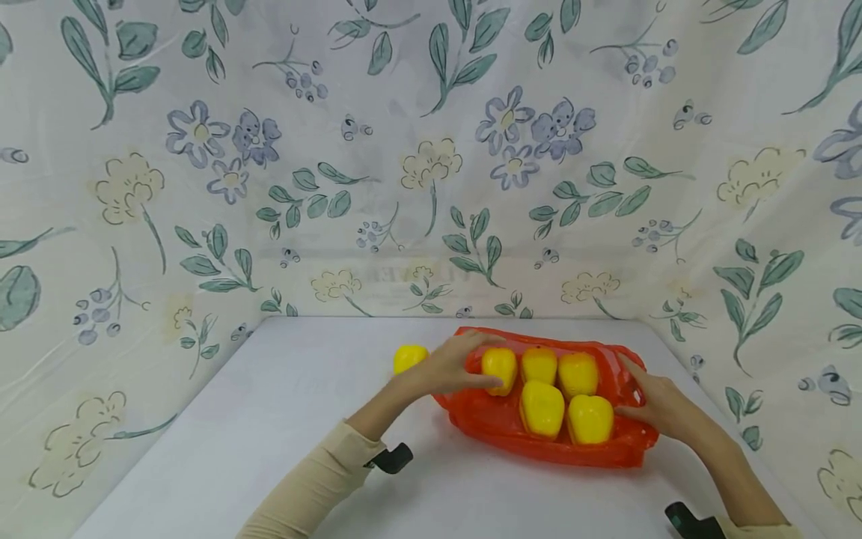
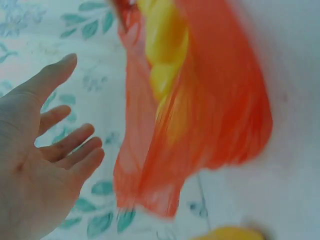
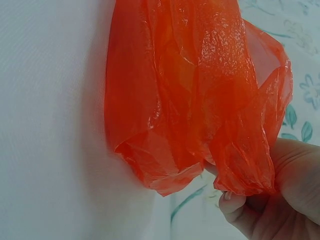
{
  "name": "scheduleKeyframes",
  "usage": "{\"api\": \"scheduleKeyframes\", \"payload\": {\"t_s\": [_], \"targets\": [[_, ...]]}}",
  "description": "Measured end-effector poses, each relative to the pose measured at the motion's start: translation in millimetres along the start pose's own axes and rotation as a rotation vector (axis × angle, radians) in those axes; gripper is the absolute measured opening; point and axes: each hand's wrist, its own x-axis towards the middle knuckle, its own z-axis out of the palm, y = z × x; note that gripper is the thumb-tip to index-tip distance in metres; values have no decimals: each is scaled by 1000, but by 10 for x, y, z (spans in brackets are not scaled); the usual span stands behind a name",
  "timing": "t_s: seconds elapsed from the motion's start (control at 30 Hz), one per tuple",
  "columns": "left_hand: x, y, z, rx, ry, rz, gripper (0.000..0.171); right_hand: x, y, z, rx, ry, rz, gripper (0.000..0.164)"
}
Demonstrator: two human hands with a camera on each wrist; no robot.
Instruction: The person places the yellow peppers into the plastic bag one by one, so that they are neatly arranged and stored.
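Note:
A red plastic bag (image 1: 486,421) lies spread on the table with its mouth facing up. Several yellow bell peppers (image 1: 542,410) sit inside it. My left hand (image 1: 459,367) is at the bag's left end, its fingers spread. In the left wrist view that hand (image 2: 52,150) is empty, with a gap between it and the bag (image 2: 227,110). My right hand (image 1: 663,406) holds the bag's right end. Seen from the right wrist, thumb and fingers of that hand (image 3: 295,200) pinch a gathered part of the bag (image 3: 185,95). One more yellow bell pepper (image 1: 408,358) lies outside, behind my left wrist.
The white table (image 1: 283,419) reaches back to a curtain (image 1: 377,195) printed with flowers and leaves, which also hangs along both sides. A dark wrist camera (image 1: 393,458) sticks out from my left sleeve, another (image 1: 690,520) from the right.

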Motion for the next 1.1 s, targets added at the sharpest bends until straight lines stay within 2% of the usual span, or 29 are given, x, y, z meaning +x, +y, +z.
{"api": "scheduleKeyframes", "payload": {"t_s": [0.13, 0.27, 0.5, 0.6, 0.7, 0.9, 1.1], "targets": [[-236, -182, -274, 20, 120, -57, 65, 8, 0, -2, -2, -2, 3, 99], [-459, -405, -457, 29, 169, -161, 66, 9, 5, -2, -4, 2, 1, 99], [-723, -803, -554, 36, 172, -299, 70, 10, 12, 21, 11, 1, 3, 100], [-780, -946, -539, 33, 140, -371, 77, 13, 14, 40, 1, 8, -3, 99], [-802, -1047, -512, 24, 100, -413, 85, 14, 13, 34, -13, 8, -4, 99], [-793, -1172, -462, -14, 22, -382, 91, 12, 2, 25, -18, 10, 8, 100], [-781, -1219, -404, -40, -16, -355, 91, 11, 7, 30, -19, 14, 3, 100]]}}
